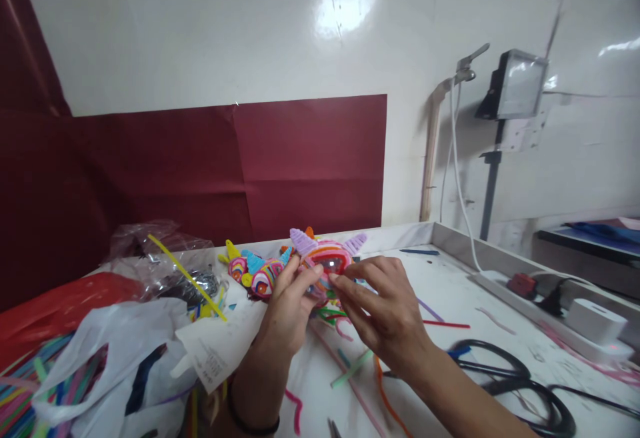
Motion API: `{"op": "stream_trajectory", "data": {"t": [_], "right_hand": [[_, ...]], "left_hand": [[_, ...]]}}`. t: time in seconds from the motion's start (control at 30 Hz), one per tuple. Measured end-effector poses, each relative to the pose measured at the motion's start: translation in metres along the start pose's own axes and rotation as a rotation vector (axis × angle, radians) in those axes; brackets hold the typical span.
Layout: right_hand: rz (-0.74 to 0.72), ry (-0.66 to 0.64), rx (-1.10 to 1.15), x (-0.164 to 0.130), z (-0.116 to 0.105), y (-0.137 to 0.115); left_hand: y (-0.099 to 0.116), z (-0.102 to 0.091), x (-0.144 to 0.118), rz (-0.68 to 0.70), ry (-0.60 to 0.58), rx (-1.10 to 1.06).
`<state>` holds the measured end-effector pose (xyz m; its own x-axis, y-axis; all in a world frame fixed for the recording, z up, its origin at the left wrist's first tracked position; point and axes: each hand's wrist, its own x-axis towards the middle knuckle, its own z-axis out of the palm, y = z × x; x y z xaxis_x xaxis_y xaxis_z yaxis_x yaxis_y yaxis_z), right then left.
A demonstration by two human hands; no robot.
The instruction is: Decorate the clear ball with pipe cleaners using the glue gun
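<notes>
Between my hands is a colourful figure (327, 249) wound from fuzzy pipe cleaners, with two lilac pointed ears, orange and pink bands and a shiny clear piece framed in red. My left hand (286, 308) grips its left side, thumb in front and fingers partly hidden behind. At the lower right edge of the red frame, my right hand (384, 301) presses its thumb and fingertips together; anything small pinched there is too hidden to make out. Close behind my left hand lie similar figures (267, 277) with round eyes and blue and yellow points.
Loose pipe cleaners (383, 391) are scattered over the white table (440, 298). Plastic bags (117, 351) and a bundle of coloured stems (20, 391) fill the left side. Right of my arm lie black cable loops (530, 371) and a white power strip (565, 331). A metal tool tip (333, 429) shows at the front.
</notes>
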<state>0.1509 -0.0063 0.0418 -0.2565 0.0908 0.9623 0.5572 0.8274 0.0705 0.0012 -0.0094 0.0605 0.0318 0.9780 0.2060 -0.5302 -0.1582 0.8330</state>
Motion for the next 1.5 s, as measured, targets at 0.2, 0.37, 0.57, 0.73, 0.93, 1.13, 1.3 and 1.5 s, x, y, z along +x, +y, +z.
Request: {"op": "stream_trajectory", "data": {"t": [0.2,0.37,0.57,0.73,0.93,1.13,1.3,1.5], "right_hand": [[-0.024,-0.006,-0.02,0.0,0.002,0.001],[-0.076,-0.001,-0.064,0.002,0.004,0.002],[-0.145,0.011,-0.135,0.002,0.007,0.004],[-0.201,0.007,-0.206,0.001,0.013,0.007],[-0.195,-0.01,-0.223,-0.004,0.026,0.007],[0.318,0.125,0.242,-0.006,0.039,-0.002],[1.025,0.253,0.661,0.005,0.048,-0.004],[1.372,0.269,0.88,0.012,0.055,-0.006]], "left_hand": [[0.0,0.0,0.001,0.05,-0.015,0.023],[0.001,0.001,0.001,0.054,0.011,0.02],[0.001,-0.002,0.003,0.066,0.012,-0.001],[-0.004,-0.011,0.008,0.081,0.051,-0.005],[-0.004,-0.019,0.015,0.112,0.091,0.015],[-0.006,-0.028,0.022,0.146,0.098,0.064],[-0.008,-0.031,0.026,0.165,0.109,0.096],[-0.01,-0.029,0.024,0.173,0.098,0.134]]}}
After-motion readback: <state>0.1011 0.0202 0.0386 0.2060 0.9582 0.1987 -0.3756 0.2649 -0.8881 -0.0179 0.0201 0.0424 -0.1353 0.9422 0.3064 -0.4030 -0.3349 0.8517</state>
